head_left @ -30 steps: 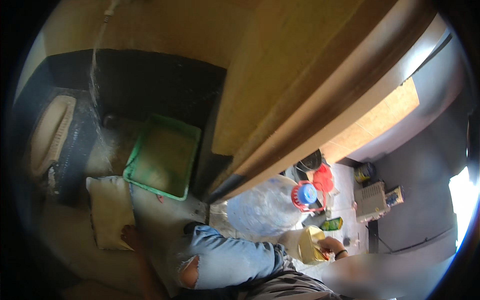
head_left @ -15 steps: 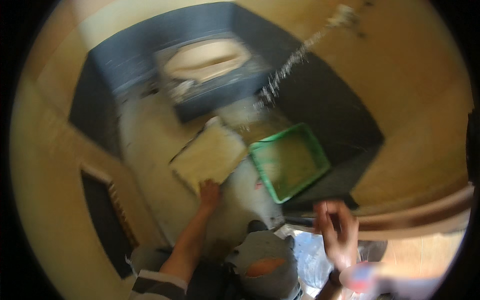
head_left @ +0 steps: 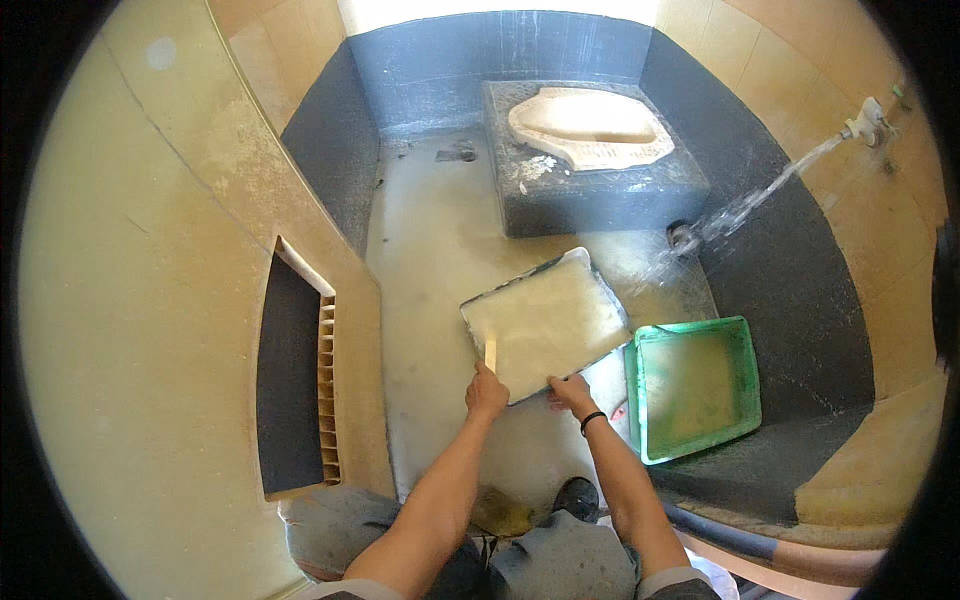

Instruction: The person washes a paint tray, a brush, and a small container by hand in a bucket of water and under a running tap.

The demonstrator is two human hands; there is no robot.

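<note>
A shallow rectangular tray (head_left: 545, 312) with a dark, worn rim and a cloudy beige surface lies tilted across the wet floor. At its near left edge my left hand (head_left: 487, 393) is closed round a pale flat stick (head_left: 490, 354), which points away over the tray. Fingers of my right hand (head_left: 571, 393), with a dark band on the wrist, grip the near edge farther right. What the right fingertips do beneath the rim is hidden. Beside the tray's right corner stands a green plastic basin (head_left: 752, 385) with cloudy liquid in it.
Water (head_left: 750, 208) streams from a wall tap (head_left: 868, 122) onto the floor by a drain pipe opening (head_left: 682, 238). A squat toilet (head_left: 590, 128) sits on a raised grey block (head_left: 600, 210) at the back. At left stands a door (head_left: 180, 330) with a louvred opening.
My right hand has come from the lower right to the tray's near edge. A pale stick now shows in my left hand. The view has swung, shifting the room rightward.
</note>
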